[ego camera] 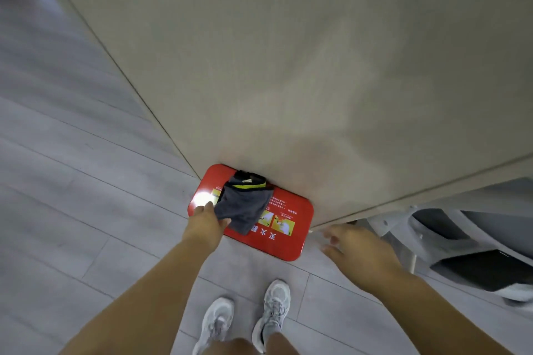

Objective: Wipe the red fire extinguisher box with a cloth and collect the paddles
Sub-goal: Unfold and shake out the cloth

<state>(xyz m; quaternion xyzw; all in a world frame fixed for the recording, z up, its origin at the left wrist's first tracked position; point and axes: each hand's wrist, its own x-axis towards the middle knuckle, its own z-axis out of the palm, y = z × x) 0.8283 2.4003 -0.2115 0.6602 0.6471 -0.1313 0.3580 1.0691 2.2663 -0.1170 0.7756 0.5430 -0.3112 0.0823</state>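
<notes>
Red fire extinguisher box (300,228) lies flat on the grey floor (86,181) in front of you, with its far edge right against the big beige wall (288,66). It has yellow pictures and white letters on top, and a bright spot of light shines on its left end. Your grey cloth (243,209) is spread over the middle of the box. Your left hand (205,220) pinches the cloth at its left edge, with the thumb lying on top of the cloth, so that hand is closed on it. A black thing with a yellow-green stripe (249,181) sits on the far edge of the box, by the wall, and the cloth covers part of it. You cannot tell what it is. Your right hand (356,251) is in the air just to the right of the box, not touching it — its fingers are spread apart and hold nothing. Your two white shoes (275,308) stand on the floor near the close edge of the box. On the right, past your right hand, a white and black thing (476,253) sits low on the floor.
</notes>
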